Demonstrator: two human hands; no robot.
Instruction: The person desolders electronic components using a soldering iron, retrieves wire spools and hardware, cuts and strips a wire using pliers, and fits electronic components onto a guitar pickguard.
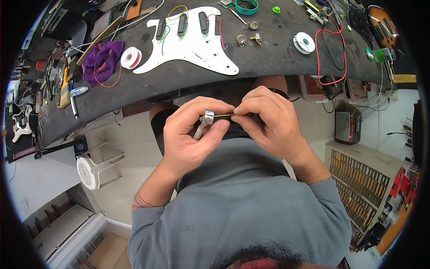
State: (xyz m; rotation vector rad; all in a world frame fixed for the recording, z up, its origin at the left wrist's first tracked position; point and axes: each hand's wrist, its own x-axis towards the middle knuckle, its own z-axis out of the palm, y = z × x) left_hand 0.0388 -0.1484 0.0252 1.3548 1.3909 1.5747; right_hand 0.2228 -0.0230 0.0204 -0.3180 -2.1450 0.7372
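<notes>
Beside dark worktop (268, 62), above pale tiles (142, 154): grasping metal part (208, 117) with left fingers (197, 107), thin strand (223, 116) with right fingers (253, 106).

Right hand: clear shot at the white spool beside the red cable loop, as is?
Likely yes, if the right hand lets go of the thin piece it seems to pinch: nothing bulky shows between it and the white spool; the red cable lies right of the spool.

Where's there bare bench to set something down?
On the bench, between the white pickguard and the right-hand white spool, nearer the front edge than the metal potentiometers. Its left end, with purple cloth and tools, is crowded.
</notes>
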